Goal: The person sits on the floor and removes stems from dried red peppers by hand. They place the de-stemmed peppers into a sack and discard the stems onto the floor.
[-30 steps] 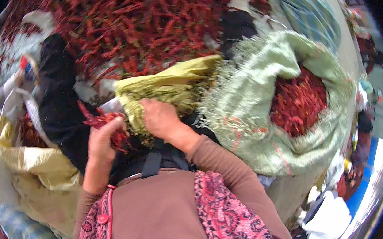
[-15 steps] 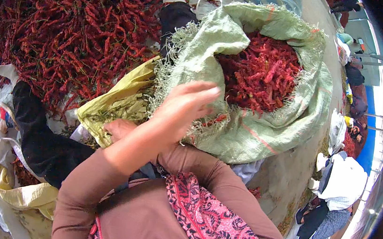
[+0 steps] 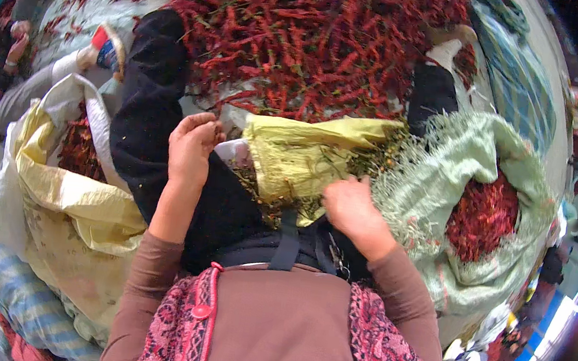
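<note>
My left hand (image 3: pixel 191 146) is raised over my left leg, fingers curled together beside the near edge of the chilli heap. Whatever is at its fingertips is too small to make out. My right hand (image 3: pixel 356 208) hovers at the near right corner of a yellow cloth (image 3: pixel 292 149) between my legs, its fingers bent inward and their tips partly hidden. Bits of dry stem and leaf (image 3: pixel 377 158) lie on the cloth and around it. Beyond spreads a large heap of dried red chillies (image 3: pixel 304 47).
To the right stands a pale green woven sack (image 3: pixel 437 190) with a frayed rim and red chillies (image 3: pixel 486 214) inside. At left, a white and yellow sack (image 3: pixel 72 206) holds darker chillies (image 3: pixel 84 146). Another person's hand (image 3: pixel 18 43) shows at the far left.
The view has swung left, from the green sack to the chilli heap. My left hand, stretched toward the green sack before, is now back on the left, fingers curled; my arms no longer cross.
</note>
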The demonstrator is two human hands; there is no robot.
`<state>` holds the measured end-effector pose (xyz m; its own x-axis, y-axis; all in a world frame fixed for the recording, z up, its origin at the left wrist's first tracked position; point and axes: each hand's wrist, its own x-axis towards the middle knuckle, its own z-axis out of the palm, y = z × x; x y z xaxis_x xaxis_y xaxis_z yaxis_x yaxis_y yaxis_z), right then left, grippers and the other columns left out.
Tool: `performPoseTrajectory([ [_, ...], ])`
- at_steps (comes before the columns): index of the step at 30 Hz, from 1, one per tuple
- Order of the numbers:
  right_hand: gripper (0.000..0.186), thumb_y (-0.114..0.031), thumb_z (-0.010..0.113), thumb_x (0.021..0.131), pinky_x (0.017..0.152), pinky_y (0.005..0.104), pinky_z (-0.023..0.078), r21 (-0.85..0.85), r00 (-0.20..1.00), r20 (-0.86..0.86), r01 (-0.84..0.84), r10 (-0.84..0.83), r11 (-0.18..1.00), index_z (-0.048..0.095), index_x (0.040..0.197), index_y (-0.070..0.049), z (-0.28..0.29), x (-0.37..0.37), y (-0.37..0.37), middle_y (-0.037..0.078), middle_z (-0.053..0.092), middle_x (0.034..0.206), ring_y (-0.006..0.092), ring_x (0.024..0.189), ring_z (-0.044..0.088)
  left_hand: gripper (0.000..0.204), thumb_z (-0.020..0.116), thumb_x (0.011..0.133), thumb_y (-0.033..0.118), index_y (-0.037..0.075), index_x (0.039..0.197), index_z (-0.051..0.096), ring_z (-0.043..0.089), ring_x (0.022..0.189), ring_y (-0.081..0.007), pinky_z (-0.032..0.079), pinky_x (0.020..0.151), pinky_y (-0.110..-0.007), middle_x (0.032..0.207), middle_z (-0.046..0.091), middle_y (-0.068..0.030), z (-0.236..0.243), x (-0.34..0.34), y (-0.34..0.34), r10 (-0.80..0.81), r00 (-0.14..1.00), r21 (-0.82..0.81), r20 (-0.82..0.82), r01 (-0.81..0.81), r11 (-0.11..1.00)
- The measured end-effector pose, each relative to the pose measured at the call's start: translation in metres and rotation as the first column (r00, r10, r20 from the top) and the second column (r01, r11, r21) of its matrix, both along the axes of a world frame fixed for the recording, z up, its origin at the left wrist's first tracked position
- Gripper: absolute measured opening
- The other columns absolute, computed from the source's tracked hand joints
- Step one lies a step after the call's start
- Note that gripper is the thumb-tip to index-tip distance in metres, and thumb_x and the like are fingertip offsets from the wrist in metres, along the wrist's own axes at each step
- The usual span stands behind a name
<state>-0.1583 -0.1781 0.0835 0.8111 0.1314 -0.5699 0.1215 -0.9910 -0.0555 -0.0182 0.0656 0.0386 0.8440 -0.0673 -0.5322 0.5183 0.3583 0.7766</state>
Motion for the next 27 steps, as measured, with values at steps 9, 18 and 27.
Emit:
performPoseTrajectory([
  [9,0.005,-0.003,0.052,0.076,0.060,0.0421,0.052,0.286,0.841,0.521,-0.015,-0.143,0.958,0.057,0.077,-0.003,-0.047,0.133,0.068,0.014,0.058,0.082,0.0326,0.070,0.063,0.011,0.060,0.080,0.001,0.000,0.091,0.062,0.058,0.065,-0.0129,0.049,0.061,-0.026,0.077,0.062,-0.0053,-0.050,0.013,-0.010,0.032,0.998,-0.028,-0.053,-0.034,0.999],
  [18,0.013,-0.011,0.058,0.079,0.064,0.0477,0.048,0.456,0.921,0.204,0.209,-0.331,0.865,0.055,0.087,-0.001,-0.069,0.153,0.063,0.023,0.060,0.075,0.0381,0.073,0.062,0.016,0.065,0.081,0.009,-0.001,0.092,0.064,0.057,0.068,-0.0108,0.048,0.061,-0.025,0.081,0.063,-0.0039,-0.040,0.015,-0.022,-0.124,0.963,0.042,-0.241,0.138,0.990],
  [27,0.007,-0.007,0.057,0.079,0.063,0.0464,0.047,0.788,0.842,0.103,0.256,-0.530,0.560,0.055,0.081,0.000,-0.054,0.126,0.075,0.023,0.059,0.070,0.0420,0.072,0.059,0.007,0.064,0.082,0.006,-0.001,0.080,0.064,0.057,0.060,-0.0152,0.044,0.052,-0.027,0.075,0.062,-0.0073,-0.016,0.005,-0.029,-0.320,0.842,0.548,0.435,0.035,0.836],
])
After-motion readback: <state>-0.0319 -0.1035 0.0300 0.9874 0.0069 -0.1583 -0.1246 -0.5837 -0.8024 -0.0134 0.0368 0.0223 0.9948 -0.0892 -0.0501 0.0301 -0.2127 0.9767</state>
